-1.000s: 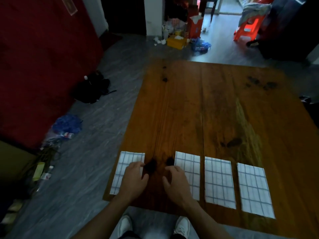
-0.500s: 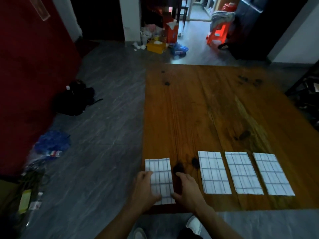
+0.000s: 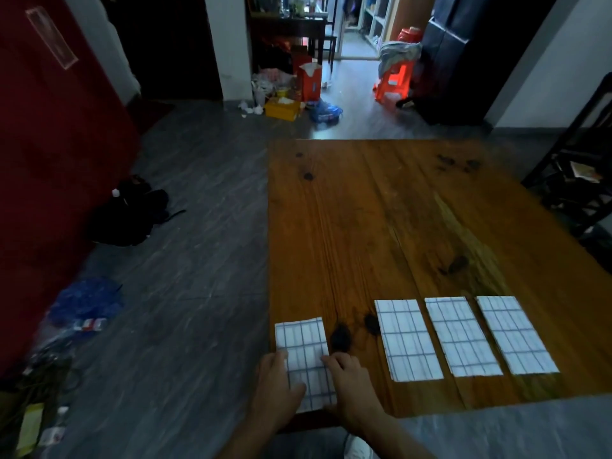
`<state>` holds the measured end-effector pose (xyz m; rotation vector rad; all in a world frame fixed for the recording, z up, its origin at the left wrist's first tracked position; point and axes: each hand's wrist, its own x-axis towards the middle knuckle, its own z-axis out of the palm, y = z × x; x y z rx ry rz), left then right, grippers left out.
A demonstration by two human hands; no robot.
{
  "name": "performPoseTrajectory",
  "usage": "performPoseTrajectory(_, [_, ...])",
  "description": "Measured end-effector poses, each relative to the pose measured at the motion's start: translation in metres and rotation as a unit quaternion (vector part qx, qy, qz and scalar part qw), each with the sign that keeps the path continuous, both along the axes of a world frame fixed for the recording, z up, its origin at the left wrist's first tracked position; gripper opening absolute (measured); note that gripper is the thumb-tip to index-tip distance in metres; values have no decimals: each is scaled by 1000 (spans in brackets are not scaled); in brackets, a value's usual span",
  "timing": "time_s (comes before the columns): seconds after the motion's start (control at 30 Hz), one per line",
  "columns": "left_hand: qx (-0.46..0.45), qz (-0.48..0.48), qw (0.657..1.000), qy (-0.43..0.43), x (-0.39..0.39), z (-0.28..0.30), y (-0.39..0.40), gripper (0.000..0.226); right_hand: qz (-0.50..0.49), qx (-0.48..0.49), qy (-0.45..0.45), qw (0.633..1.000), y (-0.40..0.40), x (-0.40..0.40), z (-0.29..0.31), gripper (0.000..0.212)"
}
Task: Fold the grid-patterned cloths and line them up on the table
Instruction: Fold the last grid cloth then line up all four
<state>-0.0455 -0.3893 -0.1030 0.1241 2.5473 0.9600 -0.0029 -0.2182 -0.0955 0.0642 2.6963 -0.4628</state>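
Note:
Four folded white cloths with a dark grid lie in a row along the near edge of the wooden table (image 3: 364,226). The leftmost cloth (image 3: 303,342) sits at the table's near-left corner, slightly askew and set apart from the rest. My left hand (image 3: 276,389) grips its left edge with the thumb lying on top. My right hand (image 3: 352,385) holds its right edge with curled fingers. The other three cloths (image 3: 409,339), (image 3: 462,336), (image 3: 515,334) lie side by side to the right, untouched.
A dark chair (image 3: 576,180) stands off the table's right side. On the floor to the left are a black bag (image 3: 129,210) and a blue plastic bag (image 3: 86,299), beside a red wall (image 3: 49,160). Clutter and an orange stool (image 3: 395,79) sit beyond the table.
My right hand left the second cloth's edge and moved to the leftmost cloth, which both hands now hold. The view has swung, so the row appears further right.

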Motion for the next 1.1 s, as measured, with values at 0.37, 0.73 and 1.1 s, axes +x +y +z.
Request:
performPoseTrajectory(0.37, [28, 10, 999, -15, -11, 2, 26, 64, -58, -38, 51, 996, 18, -6, -7, 77])
performPoseTrajectory(0.73, [30, -20, 999, -12, -29, 2, 61, 59, -152, -106, 71, 980, 52, -20, -5, 68])
performPoseTrajectory(1.1, [30, -18, 999, -38, -37, 2, 88, 65, -165, -124, 72, 976, 71, -29, -5, 66])
